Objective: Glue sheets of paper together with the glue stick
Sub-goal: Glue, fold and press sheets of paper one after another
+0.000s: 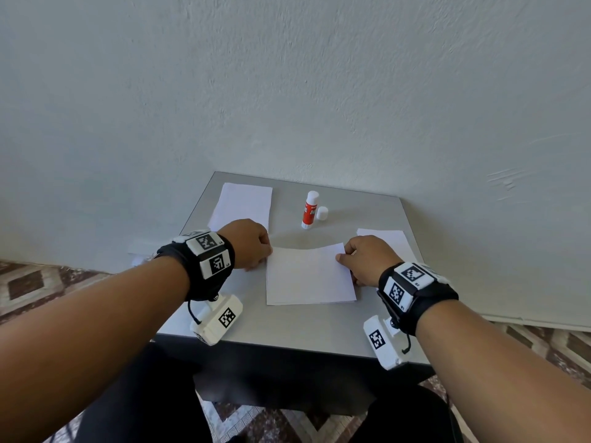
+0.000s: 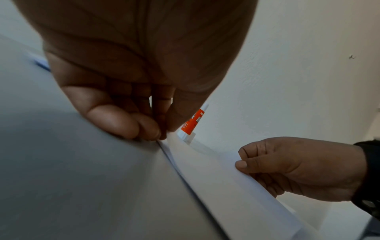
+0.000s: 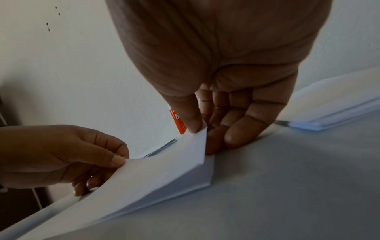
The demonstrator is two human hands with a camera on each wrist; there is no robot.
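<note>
Grey table against a pale wall; left hand and right hand each pinch a far corner of the top sheet, lifting it; glue stick upright beyond.

**Around the Work Surface**

Stood low in the centre of the head view: a grey table, its far edge against a pale textured wall filling the upper frame. Scuffed at right, that wall. Patterned brown and cream floor tiles at lower left and lower right. Dark trousers along the bottom edge.
</note>
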